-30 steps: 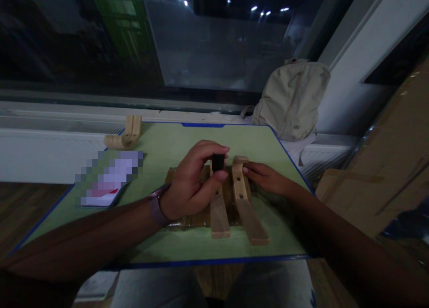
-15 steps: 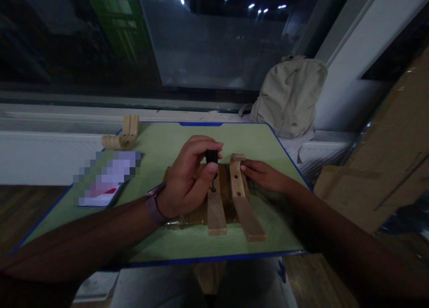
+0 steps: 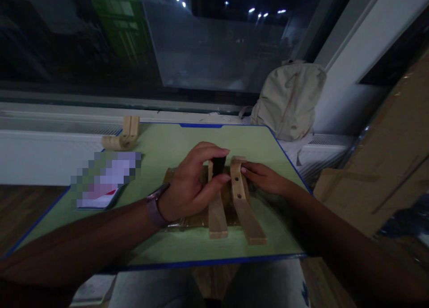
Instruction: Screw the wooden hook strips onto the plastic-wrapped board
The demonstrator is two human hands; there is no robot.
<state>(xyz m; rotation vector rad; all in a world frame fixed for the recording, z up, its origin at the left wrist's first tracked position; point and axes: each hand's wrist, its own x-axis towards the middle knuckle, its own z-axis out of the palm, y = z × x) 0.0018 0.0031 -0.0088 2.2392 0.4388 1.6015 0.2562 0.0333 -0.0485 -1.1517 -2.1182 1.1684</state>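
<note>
Two light wooden pieces lie side by side on a clear plastic bag point(image 3: 187, 218) in the middle of the green table. My left hand point(image 3: 191, 185) pinches a small black tool handle point(image 3: 218, 165) between thumb and fingers, held upright over the left wooden piece point(image 3: 217, 214). My right hand point(image 3: 264, 178) rests flat against the far end of the right wooden piece point(image 3: 246, 209), fingers stretched out and touching its side. That piece shows two small holes on its top face. A watch band sits on my left wrist.
The green table point(image 3: 167, 142) has a blue edge. Another curved wooden part point(image 3: 122, 136) lies at its far left corner, and a blurred-out flat item point(image 3: 103, 178) sits left of my hands. A beige backpack point(image 3: 290, 100) leans by the window; cardboard point(image 3: 385, 165) stands at right.
My left hand has turned on the black handle, with the thumb now stretched across toward the right piece. The short shaft seen below the handle is now hidden. My right hand has stayed put.
</note>
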